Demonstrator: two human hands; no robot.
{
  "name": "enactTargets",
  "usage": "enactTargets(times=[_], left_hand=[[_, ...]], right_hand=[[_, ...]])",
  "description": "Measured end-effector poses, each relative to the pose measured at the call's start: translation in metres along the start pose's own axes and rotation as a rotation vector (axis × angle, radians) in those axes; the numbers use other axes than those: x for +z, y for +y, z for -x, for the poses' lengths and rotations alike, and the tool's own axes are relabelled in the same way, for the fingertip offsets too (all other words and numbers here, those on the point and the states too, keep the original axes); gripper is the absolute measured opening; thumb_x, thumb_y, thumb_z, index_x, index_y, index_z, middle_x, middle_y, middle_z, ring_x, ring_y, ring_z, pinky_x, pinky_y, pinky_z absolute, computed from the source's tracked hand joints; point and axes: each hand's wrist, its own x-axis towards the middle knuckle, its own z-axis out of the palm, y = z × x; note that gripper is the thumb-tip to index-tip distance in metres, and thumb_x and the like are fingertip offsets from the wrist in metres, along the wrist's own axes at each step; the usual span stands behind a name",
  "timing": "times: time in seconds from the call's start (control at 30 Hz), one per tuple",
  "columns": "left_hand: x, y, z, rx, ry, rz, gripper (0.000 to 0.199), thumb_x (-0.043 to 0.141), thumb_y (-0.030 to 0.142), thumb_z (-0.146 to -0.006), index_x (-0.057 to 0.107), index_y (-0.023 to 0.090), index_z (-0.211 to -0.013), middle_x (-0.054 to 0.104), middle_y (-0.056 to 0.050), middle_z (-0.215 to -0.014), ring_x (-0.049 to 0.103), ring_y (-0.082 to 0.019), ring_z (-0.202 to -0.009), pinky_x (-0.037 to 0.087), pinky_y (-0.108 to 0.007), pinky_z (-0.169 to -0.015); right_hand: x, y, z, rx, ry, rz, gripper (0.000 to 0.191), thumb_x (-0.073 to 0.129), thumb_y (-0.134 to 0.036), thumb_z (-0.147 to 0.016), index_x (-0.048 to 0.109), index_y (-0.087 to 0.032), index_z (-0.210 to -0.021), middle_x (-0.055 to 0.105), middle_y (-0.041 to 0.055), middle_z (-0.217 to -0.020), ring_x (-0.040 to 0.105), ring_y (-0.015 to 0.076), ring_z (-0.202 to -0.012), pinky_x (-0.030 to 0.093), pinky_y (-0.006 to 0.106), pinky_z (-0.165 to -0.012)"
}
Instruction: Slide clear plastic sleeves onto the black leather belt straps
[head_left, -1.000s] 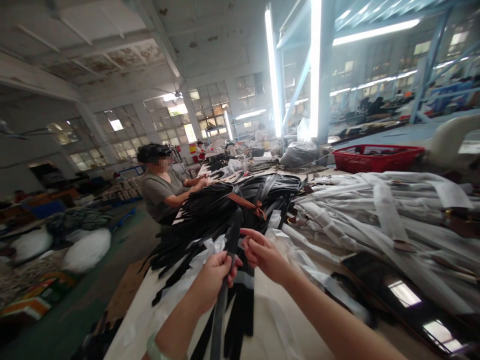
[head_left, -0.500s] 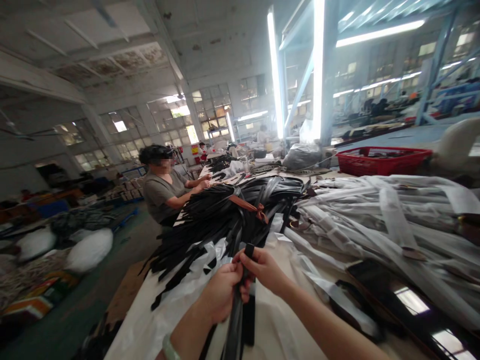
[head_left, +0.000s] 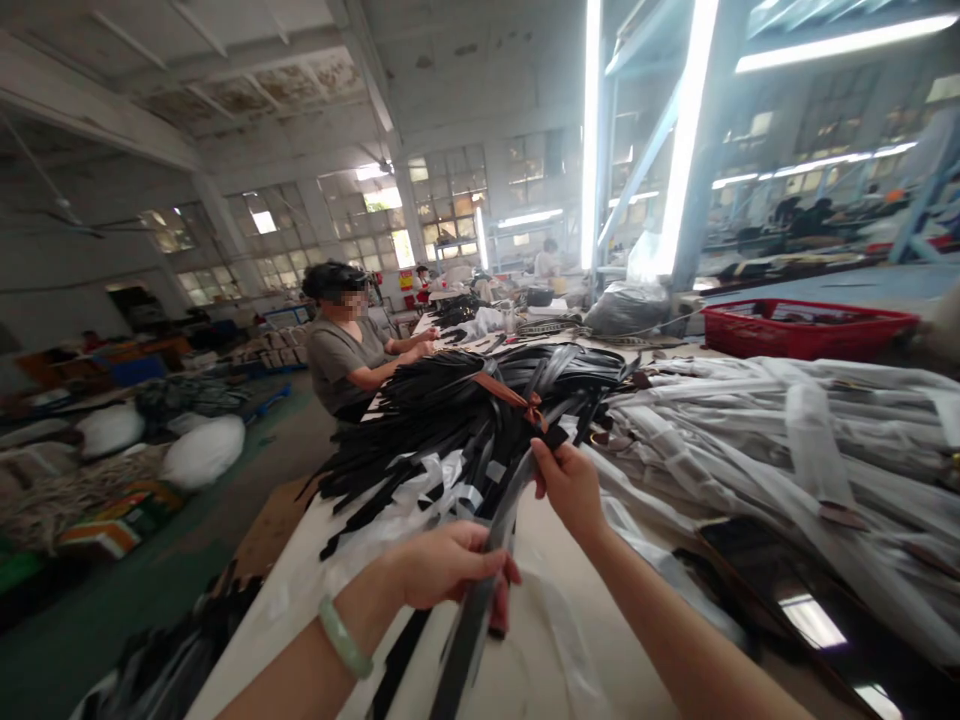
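My left hand [head_left: 442, 565], with a pale green bangle [head_left: 343, 637] on its wrist, is closed around a long black strap [head_left: 474, 625] near the table's front. My right hand [head_left: 570, 490] grips the same strap higher up, close to the edge of a large bundle of black straps [head_left: 465, 420]. That bundle is partly wrapped in white plastic and tied with a tan band [head_left: 510, 392]. The strap's lower end runs out of view at the bottom. My left fingers hide part of it.
White-sleeved straps [head_left: 757, 440] lie heaped to the right, beside a dark glossy sheet [head_left: 787, 600]. A seated co-worker [head_left: 341, 365] works at the same long table. A red basket [head_left: 802, 332] and a black bag [head_left: 626, 310] stand beyond. White sacks lie on the floor left.
My hands have moved apart along the strap, the right going up and to the right, the left down and to the left. The whole scene has shifted slightly as my head turned.
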Motion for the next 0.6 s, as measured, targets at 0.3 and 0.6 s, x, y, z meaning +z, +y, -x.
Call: enactTargets(times=[0.3,0.6], left_hand=[[0.006,0.088,0.069,0.559,0.122,0.278,0.020,0.061,0.028,-0.085,0.054,0.015,-0.073,0.030,0.009,-0.052,0.022,-0.002,-0.039,0.021,-0.006,-0.034],[0.007,0.093,0.123,0.687,0.189,0.312,0.022,0.050,0.022,-0.091,0.054,0.013,-0.072,0.027,0.008,-0.052,0.023,-0.002,-0.039,0.026,-0.005,-0.032]], right_hand=[[0.063,-0.027,0.068,-0.479,-0.802,0.033,0.042,0.045,-0.037,-0.094,0.050,-0.018,-0.131,0.055,0.0156,-0.131,0.051,0.0253,-0.121,0.043,0.043,-0.100],[0.171,-0.053,0.153,-0.922,-1.349,0.319,0.039,0.058,-0.032,-0.086,0.054,-0.030,-0.124,0.052,-0.0028,-0.138,0.039,0.0245,-0.131,0.026,0.045,-0.112]])
